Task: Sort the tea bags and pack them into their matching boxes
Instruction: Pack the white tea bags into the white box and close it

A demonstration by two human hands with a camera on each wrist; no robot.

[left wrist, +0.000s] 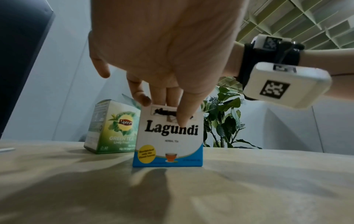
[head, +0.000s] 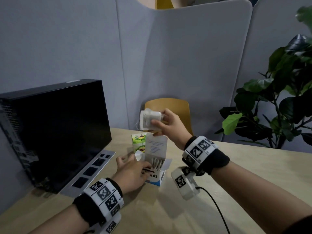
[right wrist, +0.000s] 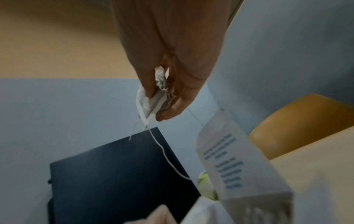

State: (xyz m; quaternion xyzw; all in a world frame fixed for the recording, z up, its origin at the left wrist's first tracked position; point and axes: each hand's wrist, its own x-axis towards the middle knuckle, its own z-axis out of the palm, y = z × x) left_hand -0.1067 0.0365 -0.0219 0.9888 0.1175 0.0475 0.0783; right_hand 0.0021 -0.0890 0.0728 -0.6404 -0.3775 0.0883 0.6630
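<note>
My right hand (head: 170, 127) pinches a bunch of tea bags (head: 149, 119) at frame centre above the open Lagundi box (head: 156, 168), left hand (head: 133, 171) gripping its front; lower straight, tuck strings inside.

The Lagundi box (left wrist: 168, 139) is printed cardboard with a slightly glossy face. Beside it the Lipton green tea box (left wrist: 113, 128) is cardboard too. The tea bags (head: 149, 119) above are thin, crumpled white paper with cotton-like strings. The table (head: 236, 166) looks like smooth, matt, light wood.
</note>
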